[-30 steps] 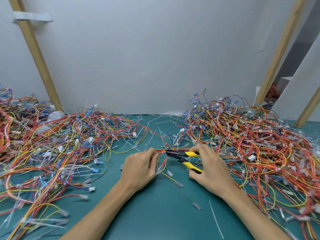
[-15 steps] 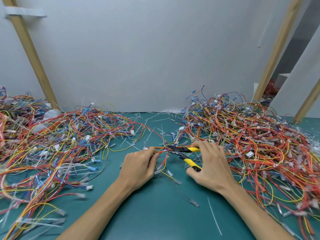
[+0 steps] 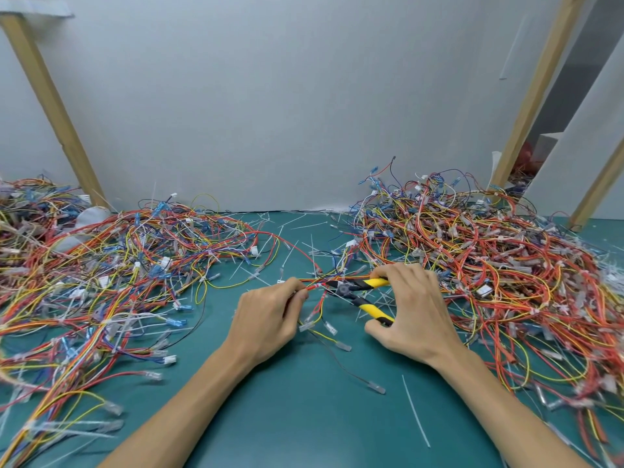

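My left hand point(image 3: 266, 319) pinches a thin bundle of red, orange and yellow wires point(image 3: 315, 286) just above the green mat. My right hand point(image 3: 412, 312) grips a pair of cutters with yellow-and-black handles point(image 3: 366, 295); the handles are spread apart. The cutter's dark jaws point left at the bundle, right next to my left fingertips. Loose wire ends with clear terminals hang from the bundle between my two hands.
A big tangle of coloured wires point(image 3: 101, 282) covers the left of the green mat point(image 3: 304, 417). Another heap point(image 3: 499, 265) fills the right. Cut white cable ties point(image 3: 415, 410) lie scattered about. A grey wall and slanted wooden posts point(image 3: 50, 106) stand behind.
The camera has tilted a little, so everything sits slightly higher in the view. Both hands keep their hold on the bundle and the cutters at the same spot.
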{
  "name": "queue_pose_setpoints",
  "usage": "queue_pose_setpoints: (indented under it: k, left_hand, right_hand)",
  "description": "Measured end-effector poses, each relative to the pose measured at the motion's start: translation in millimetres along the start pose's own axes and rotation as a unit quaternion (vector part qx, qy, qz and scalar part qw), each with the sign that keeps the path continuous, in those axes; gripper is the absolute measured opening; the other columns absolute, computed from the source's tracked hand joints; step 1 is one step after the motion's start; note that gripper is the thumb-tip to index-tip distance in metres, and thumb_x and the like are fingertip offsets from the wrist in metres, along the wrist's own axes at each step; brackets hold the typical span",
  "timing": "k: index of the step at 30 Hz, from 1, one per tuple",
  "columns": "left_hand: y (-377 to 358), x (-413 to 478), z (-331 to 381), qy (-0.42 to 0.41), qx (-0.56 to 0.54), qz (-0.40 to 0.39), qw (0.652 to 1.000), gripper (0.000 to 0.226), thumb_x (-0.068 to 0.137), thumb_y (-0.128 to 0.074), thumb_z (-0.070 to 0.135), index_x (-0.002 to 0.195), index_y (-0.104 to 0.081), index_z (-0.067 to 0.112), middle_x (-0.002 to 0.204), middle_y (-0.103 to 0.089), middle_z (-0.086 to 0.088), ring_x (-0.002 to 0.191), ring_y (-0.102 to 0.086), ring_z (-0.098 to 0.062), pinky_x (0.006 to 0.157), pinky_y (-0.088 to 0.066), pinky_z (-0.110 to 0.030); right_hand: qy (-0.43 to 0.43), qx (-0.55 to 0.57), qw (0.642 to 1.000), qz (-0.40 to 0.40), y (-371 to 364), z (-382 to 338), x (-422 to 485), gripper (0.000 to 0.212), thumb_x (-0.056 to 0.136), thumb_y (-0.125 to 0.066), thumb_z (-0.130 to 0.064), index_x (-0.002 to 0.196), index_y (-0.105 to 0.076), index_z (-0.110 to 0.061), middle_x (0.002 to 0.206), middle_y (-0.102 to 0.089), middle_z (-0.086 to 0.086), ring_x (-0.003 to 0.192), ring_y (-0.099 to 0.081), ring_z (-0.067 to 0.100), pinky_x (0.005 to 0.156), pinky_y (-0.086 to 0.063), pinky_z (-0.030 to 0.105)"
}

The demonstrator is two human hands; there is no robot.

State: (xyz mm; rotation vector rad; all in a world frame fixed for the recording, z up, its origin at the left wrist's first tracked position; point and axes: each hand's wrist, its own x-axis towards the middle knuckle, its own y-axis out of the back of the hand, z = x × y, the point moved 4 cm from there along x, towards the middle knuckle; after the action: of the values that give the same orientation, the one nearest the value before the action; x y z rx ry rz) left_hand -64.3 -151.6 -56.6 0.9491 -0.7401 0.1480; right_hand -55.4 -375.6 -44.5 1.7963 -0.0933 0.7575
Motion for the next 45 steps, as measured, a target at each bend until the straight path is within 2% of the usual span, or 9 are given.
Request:
queue_pose_setpoints:
  k: [13,19,25,28,33,38,40,42,45]
  left_hand:
    - [0,0,0,-0.015,-0.027,0.014,0.999,0.02,0.094,-0.05,0.03,0.089,-0.067,0.019,0.069,-0.068,0.007,0.059,-0.059,-0.018,0.053,-0.048,-0.036]
    - [0,-2,3,-0.029,-0.037,0.043,0.998,0.012,0.092,-0.058,0.021,0.09,-0.069,0.017,0.071,-0.067,0.009,0.057,-0.055,-0.013,0.052,-0.047,-0.033]
    - [1,-1,5,-0.048,-0.019,0.062,0.997,0.007,0.091,-0.061,0.019,0.089,-0.068,0.019,0.067,-0.061,0.011,0.062,-0.052,-0.011,0.051,-0.041,-0.024]
    - [1,-1,6,-0.059,-0.004,0.062,0.996,0.008,0.091,-0.061,0.02,0.089,-0.069,0.019,0.069,-0.063,0.011,0.061,-0.054,-0.011,0.05,-0.044,-0.028]
    - [1,-2,7,-0.081,0.012,0.059,0.995,0.01,0.091,-0.06,0.019,0.09,-0.069,0.015,0.078,-0.069,0.008,0.066,-0.064,-0.016,0.051,-0.049,-0.031]
    - [0,-2,10,-0.109,0.04,0.052,0.992,0.021,0.095,-0.052,0.024,0.088,-0.069,0.013,0.077,-0.069,0.004,0.065,-0.065,-0.021,0.05,-0.049,-0.034]
    - [-1,-2,12,-0.122,0.046,0.053,0.99,0.023,0.096,-0.051,0.024,0.087,-0.069,0.013,0.076,-0.068,0.003,0.064,-0.065,-0.021,0.05,-0.048,-0.033]
    - [0,-2,13,-0.123,0.031,0.058,0.99,0.022,0.096,-0.052,0.024,0.087,-0.069,0.012,0.077,-0.069,0.004,0.064,-0.064,-0.02,0.051,-0.049,-0.033]
    - [1,-2,11,-0.116,0.014,0.065,0.991,0.021,0.095,-0.053,0.023,0.088,-0.069,0.012,0.078,-0.069,0.005,0.064,-0.063,-0.018,0.05,-0.048,-0.032]
  right_hand:
    - [0.023,0.03,0.999,0.032,4,-9,1,0.052,0.057,-0.065,-0.041,0.105,-0.056,-0.023,0.103,-0.052,-0.014,0.094,-0.046,0.016,0.082,-0.029,0.029]
    - [-0.007,0.094,0.995,-0.022,-5,-12,-2,0.049,0.063,-0.06,-0.046,0.107,-0.058,-0.025,0.095,-0.055,-0.015,0.091,-0.049,0.014,0.084,-0.039,0.031]
    - [-0.037,0.063,0.994,-0.075,-15,-10,-4,0.035,0.072,-0.053,-0.054,0.095,-0.054,-0.028,0.079,-0.054,-0.011,0.081,-0.05,0.017,0.078,-0.042,0.033]
    - [-0.044,0.042,0.995,-0.079,-16,-9,-5,0.037,0.071,-0.053,-0.057,0.095,-0.056,-0.03,0.078,-0.054,-0.011,0.08,-0.051,0.016,0.075,-0.041,0.032]
    - [-0.026,0.011,0.996,-0.086,-18,-13,-5,0.042,0.076,-0.048,-0.053,0.11,-0.059,-0.029,0.085,-0.056,-0.01,0.087,-0.053,0.018,0.075,-0.035,0.031]
    - [-0.033,-0.005,0.993,-0.116,-24,-14,-6,0.046,0.089,-0.048,-0.044,0.132,-0.049,-0.027,0.111,-0.058,-0.006,0.105,-0.051,0.019,0.091,-0.037,0.033]
    - [-0.039,-0.008,0.993,-0.115,-24,-15,-8,0.037,0.091,-0.046,-0.042,0.123,-0.051,-0.024,0.107,-0.057,-0.005,0.1,-0.052,0.021,0.085,-0.039,0.034]
    - [-0.038,-0.015,0.995,-0.094,-24,-20,-9,0.023,0.091,-0.046,-0.041,0.103,-0.051,-0.023,0.091,-0.053,-0.006,0.087,-0.052,0.021,0.071,-0.034,0.034]
    - [-0.046,-0.025,0.996,-0.078,-24,-25,-8,0.023,0.091,-0.048,-0.047,0.089,-0.043,-0.025,0.083,-0.053,-0.006,0.08,-0.055,0.021,0.063,-0.031,0.033]
